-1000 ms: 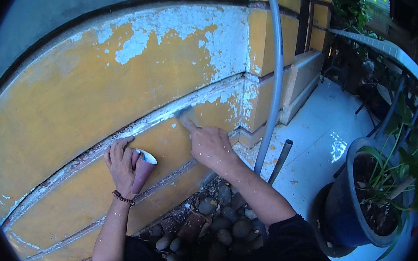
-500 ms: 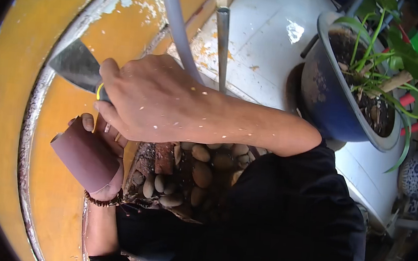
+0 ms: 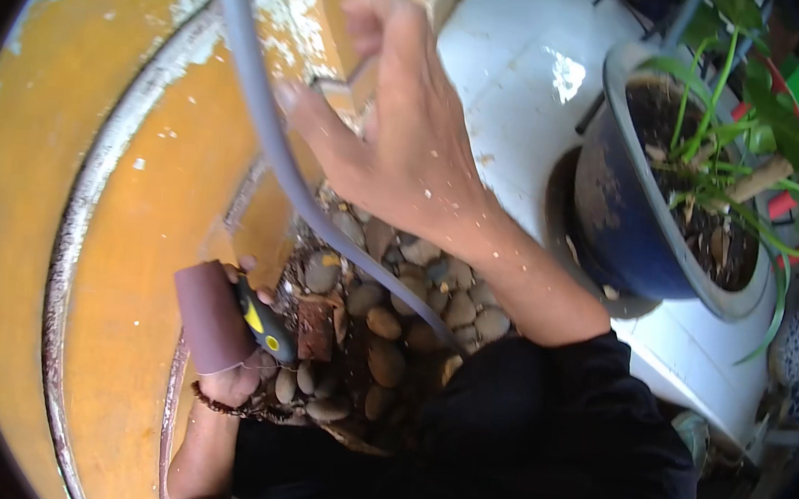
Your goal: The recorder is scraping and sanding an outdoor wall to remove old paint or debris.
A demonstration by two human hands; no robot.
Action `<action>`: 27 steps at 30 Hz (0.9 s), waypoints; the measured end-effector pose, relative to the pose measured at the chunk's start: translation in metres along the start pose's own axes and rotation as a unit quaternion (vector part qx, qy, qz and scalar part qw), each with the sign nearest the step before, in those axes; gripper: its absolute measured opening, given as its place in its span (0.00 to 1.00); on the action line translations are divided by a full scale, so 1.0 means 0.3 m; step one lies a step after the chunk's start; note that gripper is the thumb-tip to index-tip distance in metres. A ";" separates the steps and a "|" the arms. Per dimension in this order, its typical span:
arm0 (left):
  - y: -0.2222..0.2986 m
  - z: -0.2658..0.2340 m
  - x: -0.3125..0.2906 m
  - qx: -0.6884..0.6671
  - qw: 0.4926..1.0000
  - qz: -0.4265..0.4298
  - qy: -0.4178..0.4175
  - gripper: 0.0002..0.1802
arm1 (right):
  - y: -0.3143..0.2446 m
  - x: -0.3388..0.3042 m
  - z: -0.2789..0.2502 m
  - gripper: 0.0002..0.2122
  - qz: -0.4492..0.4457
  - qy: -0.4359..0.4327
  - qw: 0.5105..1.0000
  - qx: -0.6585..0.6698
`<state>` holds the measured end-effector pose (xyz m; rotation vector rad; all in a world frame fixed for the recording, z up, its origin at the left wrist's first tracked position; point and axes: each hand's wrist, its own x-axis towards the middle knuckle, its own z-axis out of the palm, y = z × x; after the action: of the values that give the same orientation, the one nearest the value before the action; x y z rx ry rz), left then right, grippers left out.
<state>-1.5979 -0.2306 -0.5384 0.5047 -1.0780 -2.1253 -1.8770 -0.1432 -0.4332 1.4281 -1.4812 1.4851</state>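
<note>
A curled sheet of brown sandpaper [image 3: 211,319] covers much of my left hand [image 3: 234,382], which has a beaded bracelet at the wrist. That hand also holds the scraper [image 3: 268,322] by its dark handle with yellow marks; the blade is hidden. Slightly blurred, my right hand [image 3: 406,150] is raised with thumb and fingers apart and nothing held between them. Pale flakes dot its back and forearm. A grey hose [image 3: 280,149] curves past below its thumb. Beside both hands runs the yellow painted surface [image 3: 155,219], its paint worn off in whitish patches toward the top.
Rounded stones [image 3: 390,353] and a reddish-brown block [image 3: 315,330] lie below my hands. On the right stands a blue pot [image 3: 603,201] with a green leafy plant [image 3: 715,116], on white tiles [image 3: 518,89]. Curved mouldings [image 3: 56,315] cross the yellow surface.
The scraper has passed from my right hand to my left. My right hand has moved up and right and opened. The hose has shifted left in view, and the metal pipe no longer shows.
</note>
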 end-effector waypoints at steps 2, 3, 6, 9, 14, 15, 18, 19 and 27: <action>0.001 0.025 0.009 -0.044 0.998 -0.034 0.014 0.13 | -0.034 -0.038 0.011 0.36 0.071 -0.153 0.985 0.033; -0.008 0.025 0.013 -0.059 0.997 -0.047 0.030 0.11 | -0.043 -0.047 0.043 0.39 0.065 -0.146 0.979 0.127; -0.011 0.018 0.014 -0.019 0.996 -0.071 0.045 0.11 | -0.087 -0.083 0.051 0.32 0.261 -0.238 0.898 0.261; 0.000 0.008 0.014 0.010 0.998 -0.057 0.020 0.12 | -0.129 -0.048 0.018 0.20 0.309 -0.181 0.859 0.366; 0.020 -0.029 0.000 -0.009 1.000 -0.024 -0.015 0.13 | -0.115 0.060 -0.092 0.20 0.227 -0.045 0.919 0.318; 0.024 -0.033 0.005 0.005 0.999 -0.007 -0.032 0.12 | -0.120 0.110 -0.123 0.19 0.208 -0.006 0.931 0.301; 0.045 -0.034 -0.001 -0.003 0.999 -0.004 -0.037 0.13 | -0.121 0.258 -0.224 0.19 0.181 0.046 0.948 0.259; 0.047 -0.034 -0.003 -0.004 0.999 0.000 -0.038 0.13 | -0.117 0.305 -0.244 0.19 0.177 0.046 0.948 0.260; 0.028 -0.086 -0.010 0.022 0.998 -0.039 -0.042 0.18 | -0.117 0.746 -0.411 0.17 0.149 0.017 0.956 0.254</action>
<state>-1.5768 -0.2461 -0.5463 0.4895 -1.1721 -2.2114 -1.9323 -0.0794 -0.1895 1.4901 -1.3986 2.1874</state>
